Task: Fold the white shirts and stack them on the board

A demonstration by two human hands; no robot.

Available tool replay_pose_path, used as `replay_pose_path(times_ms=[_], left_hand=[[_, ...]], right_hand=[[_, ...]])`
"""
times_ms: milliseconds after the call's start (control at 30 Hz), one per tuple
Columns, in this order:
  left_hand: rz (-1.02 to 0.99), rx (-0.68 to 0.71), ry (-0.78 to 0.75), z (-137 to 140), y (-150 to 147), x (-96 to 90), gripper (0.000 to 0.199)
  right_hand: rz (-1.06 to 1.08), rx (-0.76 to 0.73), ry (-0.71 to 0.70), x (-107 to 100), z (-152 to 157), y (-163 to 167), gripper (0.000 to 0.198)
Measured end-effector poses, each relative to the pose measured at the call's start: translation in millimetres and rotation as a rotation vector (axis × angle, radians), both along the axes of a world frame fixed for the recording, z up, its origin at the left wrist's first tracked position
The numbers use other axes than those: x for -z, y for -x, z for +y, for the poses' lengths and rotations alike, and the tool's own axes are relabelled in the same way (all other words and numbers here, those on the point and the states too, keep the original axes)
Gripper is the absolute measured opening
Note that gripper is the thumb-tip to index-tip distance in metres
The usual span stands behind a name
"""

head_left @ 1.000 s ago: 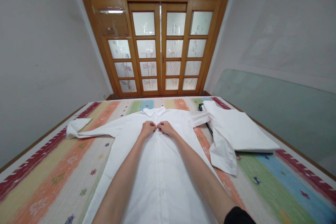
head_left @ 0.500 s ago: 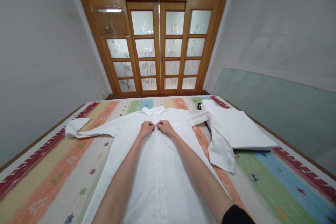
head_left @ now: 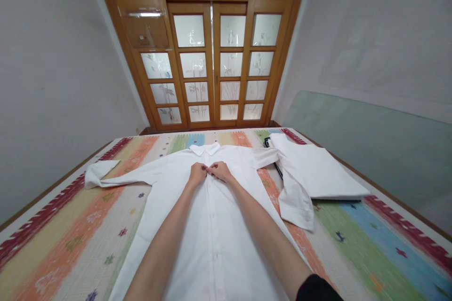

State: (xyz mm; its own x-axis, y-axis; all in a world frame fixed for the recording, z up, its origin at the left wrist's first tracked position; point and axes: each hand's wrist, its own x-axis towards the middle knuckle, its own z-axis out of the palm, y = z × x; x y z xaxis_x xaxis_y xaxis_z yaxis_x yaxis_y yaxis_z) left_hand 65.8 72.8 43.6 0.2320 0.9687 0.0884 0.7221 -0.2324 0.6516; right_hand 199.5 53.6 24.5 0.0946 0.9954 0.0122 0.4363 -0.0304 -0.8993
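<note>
A white long-sleeved shirt point(head_left: 226, 225) lies spread front side up, its collar point(head_left: 205, 149) at the far end and its sleeves out to both sides. My left hand point(head_left: 198, 172) pinches the front placket a little below the collar. Close against it, my right hand point(head_left: 219, 170) pinches the same spot from the other side, fingertips nearly touching the left ones. Whatever button sits between the fingers is hidden. Down the middle below my hands runs the rest of the placket point(head_left: 213, 235).
Folded white cloth point(head_left: 318, 171) with dark layers beneath lies on the right, partly under the shirt's right-hand sleeve point(head_left: 296, 207). A striped, patterned cover point(head_left: 116, 225) spreads under everything. Walls flank both sides; wooden glazed doors point(head_left: 213, 61) stand beyond the far edge.
My right hand has shifted slightly left, bringing the fingertips of both hands closer together at the placket. The whole view has moved a little.
</note>
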Motion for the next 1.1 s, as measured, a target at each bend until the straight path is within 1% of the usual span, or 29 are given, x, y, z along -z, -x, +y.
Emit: replay_pose_path(times_ms=[133, 333, 433, 600, 733, 833, 933, 1100], left_hand=[[0.053, -0.010, -0.042, 0, -3, 0.1, 0.012], [0.103, -0.007, -0.086, -3, -5, -2.0, 0.017], [0.095, -0.009, -0.088, -4, -4, -3.6, 0.016], [0.049, -0.028, -0.060, -3, 0, -5.0, 0.012], [-0.003, -0.054, -0.029, -2, 2, -2.6, 0.011], [-0.041, -0.065, -0.011, -2, 2, -0.6, 0.012], [-0.082, -0.077, 0.011, -1, 1, 0.2, 0.011], [-0.167, -0.105, 0.078, 2, 4, 2.6, 0.008]], right_hand=[[-0.019, -0.011, -0.021, 2, 1, -1, 0.010], [0.008, -0.013, -0.043, 5, 4, -2, 0.018], [0.029, -0.018, -0.051, 6, 4, -2, 0.019], [0.064, -0.016, -0.087, 9, 6, -1, 0.017], [0.106, -0.007, -0.109, 13, 9, -2, 0.015], [0.149, 0.004, -0.113, 16, 10, -4, 0.017], [0.168, -0.011, -0.114, 19, 11, -6, 0.019], [0.156, -0.049, -0.128, 21, 11, -5, 0.014]])
